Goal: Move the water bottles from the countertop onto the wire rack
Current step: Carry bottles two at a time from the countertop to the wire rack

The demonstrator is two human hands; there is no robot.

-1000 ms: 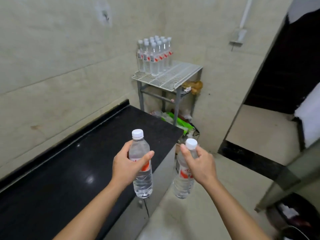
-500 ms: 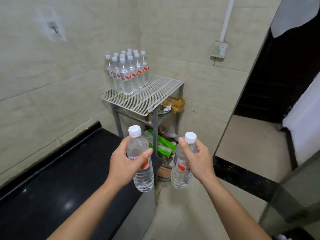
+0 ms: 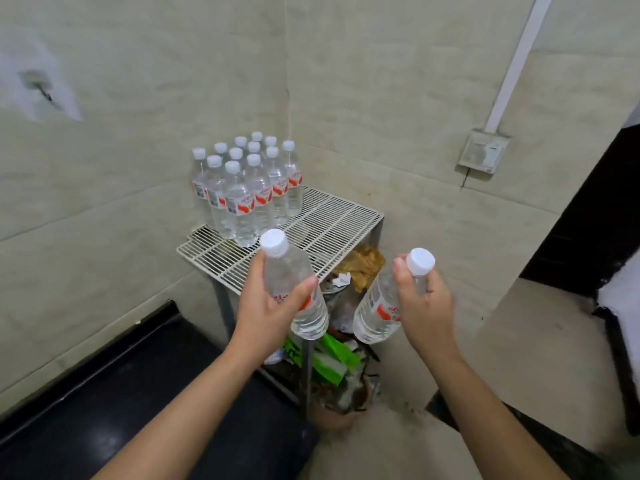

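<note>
My left hand (image 3: 268, 311) grips a clear water bottle (image 3: 294, 282) with a white cap and red label, held just in front of the wire rack's near edge. My right hand (image 3: 424, 308) grips a second such bottle (image 3: 379, 308), tilted, to the right of the rack's front corner. The white wire rack (image 3: 332, 223) stands in the wall corner on grey legs. Several water bottles (image 3: 247, 188) stand clustered on its back left part. The black countertop (image 3: 104, 410) lies at the lower left, with no bottles visible on it.
Under the rack lie green packets (image 3: 332, 362), crumpled bags and a yellowish bundle (image 3: 365, 265). A wall switch box (image 3: 483, 150) with a conduit sits on the right wall. A dark doorway (image 3: 595, 220) opens at the right, with a black threshold strip below.
I have walked closer to the rack; it now looms larger and nearer. Both hands, each still holding a bottle, have risen toward the rack's front edge. The countertop has dropped to the lower left.
</note>
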